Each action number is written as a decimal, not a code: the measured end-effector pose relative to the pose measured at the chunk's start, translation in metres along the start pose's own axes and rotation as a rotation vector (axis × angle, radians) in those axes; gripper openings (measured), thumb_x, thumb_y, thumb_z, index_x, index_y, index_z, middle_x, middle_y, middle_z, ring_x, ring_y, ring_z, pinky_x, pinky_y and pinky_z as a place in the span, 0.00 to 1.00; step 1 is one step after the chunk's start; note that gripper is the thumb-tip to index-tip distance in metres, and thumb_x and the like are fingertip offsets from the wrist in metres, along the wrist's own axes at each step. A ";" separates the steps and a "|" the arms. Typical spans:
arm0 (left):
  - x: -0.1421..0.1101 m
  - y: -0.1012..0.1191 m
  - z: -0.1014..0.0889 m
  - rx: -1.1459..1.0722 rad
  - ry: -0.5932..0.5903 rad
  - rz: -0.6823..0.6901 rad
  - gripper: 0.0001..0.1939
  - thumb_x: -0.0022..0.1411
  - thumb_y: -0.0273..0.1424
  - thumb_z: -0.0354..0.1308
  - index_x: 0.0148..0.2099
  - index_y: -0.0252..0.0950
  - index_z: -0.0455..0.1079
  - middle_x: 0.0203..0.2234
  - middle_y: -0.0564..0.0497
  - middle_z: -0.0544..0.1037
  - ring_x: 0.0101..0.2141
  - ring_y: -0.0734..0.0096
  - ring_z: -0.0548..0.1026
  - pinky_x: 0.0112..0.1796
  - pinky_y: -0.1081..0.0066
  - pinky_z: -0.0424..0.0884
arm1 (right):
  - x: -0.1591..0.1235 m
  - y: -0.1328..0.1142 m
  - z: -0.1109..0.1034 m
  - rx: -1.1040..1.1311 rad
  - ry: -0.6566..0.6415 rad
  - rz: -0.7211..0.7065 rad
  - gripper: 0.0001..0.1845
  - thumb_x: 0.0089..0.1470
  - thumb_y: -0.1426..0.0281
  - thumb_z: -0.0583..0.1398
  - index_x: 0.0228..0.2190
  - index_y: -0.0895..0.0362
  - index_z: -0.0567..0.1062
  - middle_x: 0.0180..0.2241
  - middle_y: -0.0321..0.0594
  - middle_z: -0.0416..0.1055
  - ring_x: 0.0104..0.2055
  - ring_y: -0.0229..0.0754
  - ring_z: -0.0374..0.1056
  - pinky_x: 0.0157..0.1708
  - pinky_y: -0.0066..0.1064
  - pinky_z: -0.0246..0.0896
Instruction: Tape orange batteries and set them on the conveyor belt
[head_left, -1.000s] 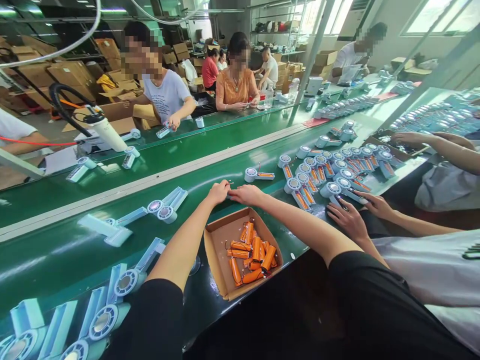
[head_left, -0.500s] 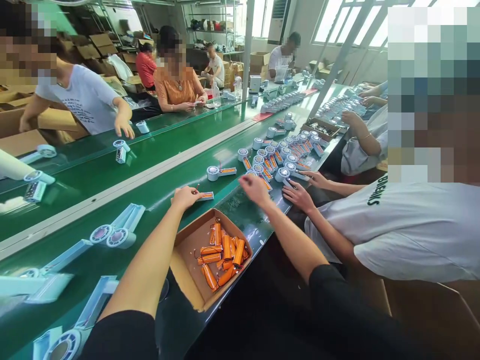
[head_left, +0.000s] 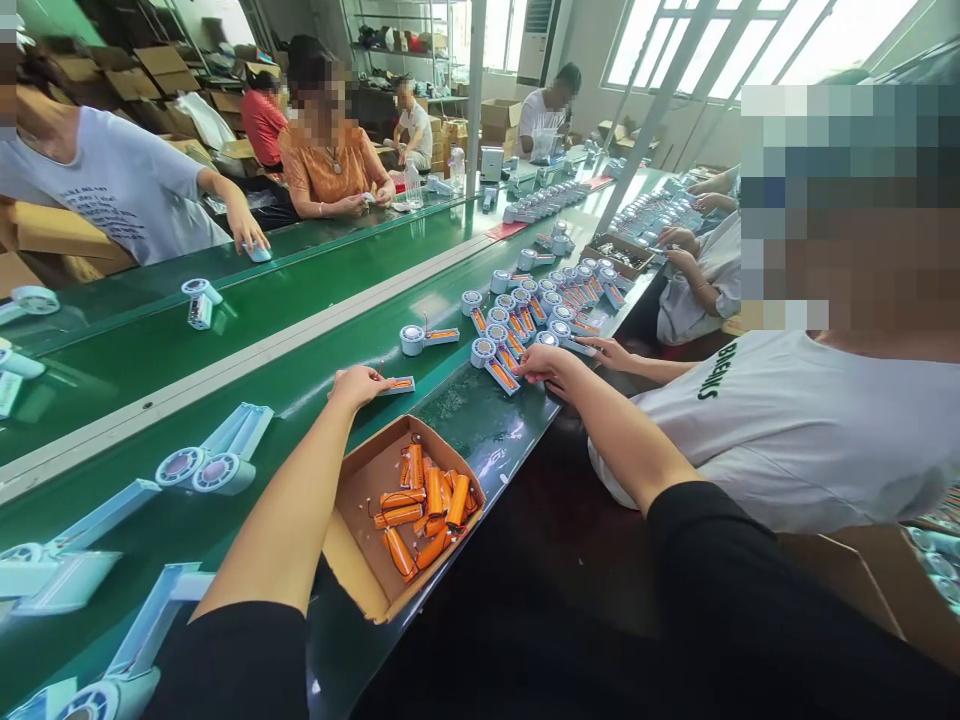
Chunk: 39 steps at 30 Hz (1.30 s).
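Near: open cardboard box [head_left: 358, 545] of orange cells [head_left: 433, 490] on the worktop [head_left: 517, 430]. Past its far rim, my left grip [head_left: 356, 385] is closed around one light-blue unit [head_left: 403, 385], its orange-filled handle projecting right. Judged light, stiff, slightly slippery plastic; best held by the handle's sides, clear of the thin, probably fragile red wire [head_left: 380, 368]. Farther right, my right grip [head_left: 551, 365] is at another unit's handle [head_left: 502, 377]; pinching or merely touching, cannot tell. Beyond: clustered similar units [head_left: 529, 315].
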<state>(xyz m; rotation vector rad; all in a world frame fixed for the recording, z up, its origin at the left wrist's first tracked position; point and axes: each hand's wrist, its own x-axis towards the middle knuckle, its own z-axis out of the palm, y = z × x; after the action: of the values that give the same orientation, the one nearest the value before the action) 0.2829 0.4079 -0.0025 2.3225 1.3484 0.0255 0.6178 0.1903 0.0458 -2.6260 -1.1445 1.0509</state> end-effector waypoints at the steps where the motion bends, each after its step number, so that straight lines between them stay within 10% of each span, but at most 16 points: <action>1: -0.001 0.006 -0.003 0.006 -0.020 -0.029 0.23 0.67 0.51 0.65 0.44 0.34 0.77 0.43 0.43 0.82 0.53 0.50 0.76 0.54 0.47 0.74 | 0.000 -0.002 -0.002 -0.001 -0.008 0.016 0.13 0.69 0.61 0.64 0.45 0.59 0.78 0.41 0.40 0.79 0.37 0.39 0.76 0.38 0.34 0.77; 9: -0.026 0.040 -0.018 0.030 -0.039 -0.126 0.20 0.71 0.45 0.64 0.53 0.35 0.75 0.51 0.45 0.79 0.52 0.56 0.78 0.54 0.51 0.76 | -0.035 -0.013 0.004 0.035 0.265 -0.048 0.13 0.59 0.63 0.71 0.31 0.59 0.77 0.26 0.41 0.75 0.30 0.44 0.71 0.32 0.33 0.64; 13: -0.030 0.045 -0.019 0.003 0.087 -0.144 0.17 0.70 0.44 0.64 0.51 0.36 0.76 0.52 0.44 0.79 0.56 0.55 0.75 0.56 0.49 0.74 | -0.082 -0.006 0.043 0.171 0.465 -0.253 0.16 0.67 0.56 0.59 0.39 0.57 0.77 0.27 0.40 0.74 0.32 0.46 0.71 0.32 0.33 0.60; 18: -0.052 0.050 -0.032 -0.069 0.290 -0.068 0.20 0.72 0.43 0.60 0.61 0.41 0.73 0.58 0.42 0.78 0.64 0.53 0.68 0.61 0.55 0.69 | -0.141 0.021 0.112 0.387 0.316 -0.579 0.30 0.56 0.38 0.60 0.31 0.53 0.78 0.19 0.33 0.68 0.23 0.42 0.64 0.27 0.33 0.59; 23: -0.187 0.007 -0.025 -0.103 0.304 0.047 0.13 0.71 0.43 0.57 0.52 0.48 0.78 0.52 0.55 0.83 0.55 0.64 0.76 0.59 0.66 0.71 | -0.178 0.054 0.185 0.560 -0.146 -0.610 0.31 0.48 0.38 0.67 0.22 0.54 0.77 0.18 0.35 0.70 0.21 0.40 0.64 0.25 0.31 0.58; 27: -0.358 -0.067 0.023 -0.052 0.384 -0.084 0.12 0.67 0.41 0.57 0.45 0.47 0.81 0.45 0.47 0.85 0.54 0.50 0.77 0.61 0.49 0.72 | -0.204 0.053 0.225 0.507 -0.365 -0.654 0.39 0.54 0.32 0.57 0.15 0.53 0.69 0.13 0.34 0.62 0.17 0.38 0.56 0.21 0.31 0.50; 31: -0.479 -0.145 0.076 0.124 0.338 -0.070 0.23 0.66 0.44 0.59 0.62 0.54 0.77 0.58 0.50 0.81 0.61 0.46 0.75 0.62 0.48 0.74 | -0.222 0.020 0.232 0.454 -0.421 -0.821 0.37 0.62 0.37 0.54 0.19 0.54 0.71 0.16 0.36 0.66 0.20 0.39 0.60 0.23 0.30 0.53; 35: -0.520 -0.167 0.090 0.248 0.290 0.048 0.36 0.66 0.44 0.61 0.74 0.46 0.64 0.68 0.44 0.71 0.67 0.45 0.70 0.60 0.52 0.77 | -0.228 -0.021 0.225 0.453 -0.407 -0.994 0.35 0.65 0.42 0.56 0.19 0.54 0.70 0.18 0.37 0.68 0.23 0.38 0.62 0.26 0.29 0.56; 39: -0.515 -0.135 0.076 0.308 0.421 0.212 0.23 0.70 0.35 0.61 0.65 0.40 0.73 0.59 0.41 0.79 0.62 0.46 0.74 0.57 0.53 0.79 | -0.240 -0.060 0.233 0.555 -0.382 -1.017 0.29 0.68 0.46 0.57 0.27 0.56 0.76 0.22 0.36 0.68 0.25 0.37 0.62 0.29 0.29 0.59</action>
<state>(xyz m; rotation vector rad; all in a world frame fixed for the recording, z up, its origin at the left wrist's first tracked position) -0.0780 0.0097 -0.0172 2.8293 1.3632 0.4211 0.3201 0.0294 0.0229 -1.1671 -1.6416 1.3215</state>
